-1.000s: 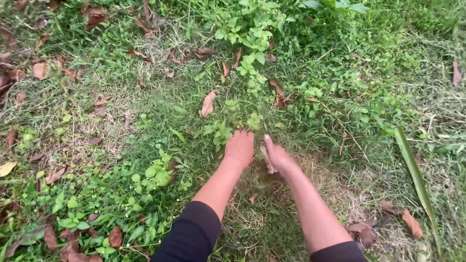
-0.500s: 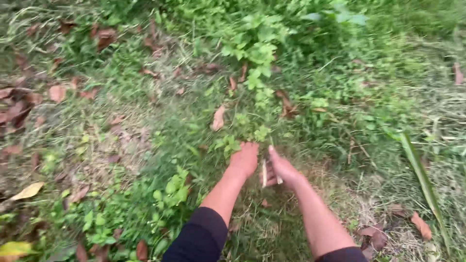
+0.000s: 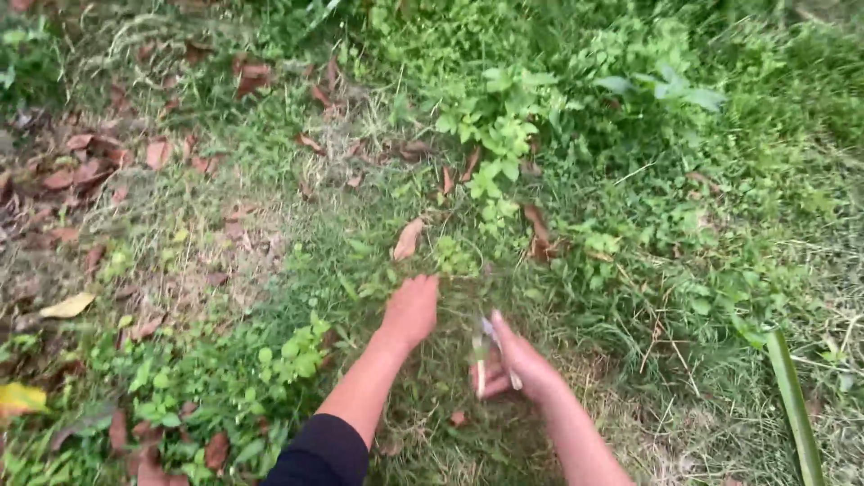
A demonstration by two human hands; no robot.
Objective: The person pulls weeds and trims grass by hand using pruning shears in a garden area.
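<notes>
My left hand presses closed into the grass tuft at twelve o'clock, bunching it; my right hand grips small shears, blades angled toward it.

We reach both arms toward twelve o'clock, left hand palm-down, fingers curled; right hand closed, knuckles up.

Matt, rough grass, dry papery brown leaves, and a smooth glossy green blade.
</notes>
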